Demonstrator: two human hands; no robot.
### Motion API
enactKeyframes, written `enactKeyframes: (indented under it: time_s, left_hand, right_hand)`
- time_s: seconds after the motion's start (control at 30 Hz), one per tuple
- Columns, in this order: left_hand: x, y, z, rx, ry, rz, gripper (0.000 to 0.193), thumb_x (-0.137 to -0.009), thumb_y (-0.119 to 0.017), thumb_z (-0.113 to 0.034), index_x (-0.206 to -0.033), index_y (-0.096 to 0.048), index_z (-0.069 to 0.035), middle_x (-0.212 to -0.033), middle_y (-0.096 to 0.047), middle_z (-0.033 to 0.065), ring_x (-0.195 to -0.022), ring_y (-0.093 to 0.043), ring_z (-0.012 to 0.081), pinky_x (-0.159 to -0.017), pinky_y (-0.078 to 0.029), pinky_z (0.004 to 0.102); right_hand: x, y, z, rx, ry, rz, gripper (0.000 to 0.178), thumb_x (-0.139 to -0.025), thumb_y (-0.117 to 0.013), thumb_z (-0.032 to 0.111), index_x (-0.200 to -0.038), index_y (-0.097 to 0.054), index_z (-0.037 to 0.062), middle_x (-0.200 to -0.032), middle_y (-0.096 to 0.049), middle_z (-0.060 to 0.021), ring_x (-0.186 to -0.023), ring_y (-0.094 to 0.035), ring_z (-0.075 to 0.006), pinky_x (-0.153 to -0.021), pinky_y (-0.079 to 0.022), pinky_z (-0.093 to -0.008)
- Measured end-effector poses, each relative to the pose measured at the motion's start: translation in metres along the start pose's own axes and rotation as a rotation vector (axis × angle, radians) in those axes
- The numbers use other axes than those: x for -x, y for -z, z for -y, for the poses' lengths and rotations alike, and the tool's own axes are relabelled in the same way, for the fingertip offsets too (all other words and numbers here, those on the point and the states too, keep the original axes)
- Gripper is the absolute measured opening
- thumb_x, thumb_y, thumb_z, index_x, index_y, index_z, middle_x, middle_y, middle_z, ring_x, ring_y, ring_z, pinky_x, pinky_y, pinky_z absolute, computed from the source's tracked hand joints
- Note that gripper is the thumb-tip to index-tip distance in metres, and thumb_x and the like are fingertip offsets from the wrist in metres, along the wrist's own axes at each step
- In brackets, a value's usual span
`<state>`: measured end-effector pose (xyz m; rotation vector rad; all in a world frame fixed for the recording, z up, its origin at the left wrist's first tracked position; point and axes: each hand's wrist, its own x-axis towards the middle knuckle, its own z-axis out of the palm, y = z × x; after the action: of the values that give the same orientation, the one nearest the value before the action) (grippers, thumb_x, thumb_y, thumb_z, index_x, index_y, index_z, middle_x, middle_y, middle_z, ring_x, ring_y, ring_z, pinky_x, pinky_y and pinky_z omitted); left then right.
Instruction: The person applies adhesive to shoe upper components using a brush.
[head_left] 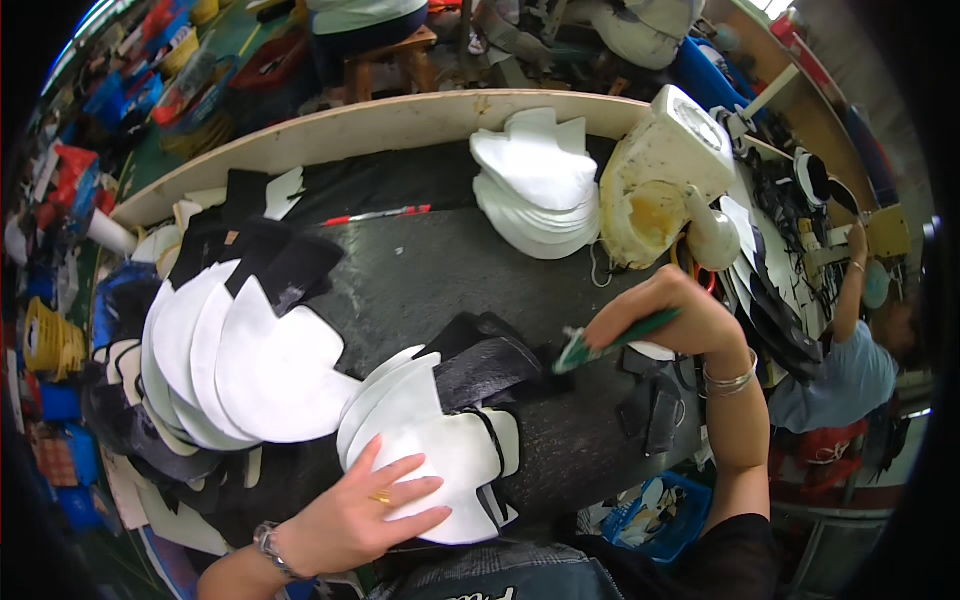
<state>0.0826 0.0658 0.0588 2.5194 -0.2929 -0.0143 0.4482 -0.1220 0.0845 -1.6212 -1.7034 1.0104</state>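
Note:
My left hand (368, 510), with a ring and a wristwatch, lies with fingers spread on a fanned stack of white curved sheet pieces (425, 465) at the table's near edge. Black pieces (495, 365) lie partly under and beside this stack. Above the dark table, to the right, my right hand (668, 312) is closed around a long green tool (625, 335). Its end points left and down, apart from the white pieces; its exact kind is unclear. A larger fan of white pieces (275, 370) rests left of the near stack, touching it.
At the back stand another white stack (535, 190) and a cream machine (665, 170) with yellow stains. A red-and-white stick (375, 215) lies near the raised wooden rim (400, 110). A blue basket of scraps (665, 520) sits below right. Another person (840, 375) is at the far right.

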Motion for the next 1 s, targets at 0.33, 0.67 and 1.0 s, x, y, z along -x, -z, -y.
enactKeyframes:
  time_s: [0.33, 0.67, 1.0]
  left_hand:
    - [-0.120, 0.072, 0.118, -0.422, 0.078, -0.406, 0.055, -0.078, -0.063, 0.006, -0.130, -0.063, -0.010, -0.136, -0.060, 0.0152, -0.135, -0.048, 0.0350, -0.117, -0.028, 0.0570]
    - [-0.009, 0.001, 0.009, -0.018, 0.088, 0.140, 0.054, -0.077, -0.077, -0.041, -0.120, -0.066, -0.010, -0.134, -0.056, 0.0154, -0.136, -0.045, 0.0358, -0.114, -0.032, 0.0582]
    - [0.008, -0.028, 0.008, -0.114, 0.031, -0.045, 0.049, -0.072, -0.080, -0.030, -0.111, -0.066, -0.003, -0.129, -0.060, 0.0167, -0.130, -0.052, 0.0370, -0.111, -0.037, 0.0588]
  right_hand:
    - [0.010, 0.016, -0.073, 0.668, -0.428, -1.145, 0.021, -0.080, -0.076, 0.012, -0.096, -0.071, 0.0008, -0.079, -0.070, -0.0193, -0.070, -0.069, -0.0290, -0.068, -0.054, -0.0355]
    - [0.021, -0.075, 0.006, -0.650, -0.382, -0.698, 0.014, -0.082, -0.076, -0.001, -0.093, -0.069, 0.0001, -0.084, -0.072, -0.0085, -0.074, -0.070, -0.0151, -0.065, -0.057, -0.0265]
    - [-0.004, -0.173, 0.031, 0.164, 0.283, -0.524, 0.041, -0.067, -0.070, -0.010, -0.108, -0.067, -0.0042, -0.095, -0.072, -0.0159, -0.078, -0.073, -0.0279, -0.063, -0.060, -0.0332]
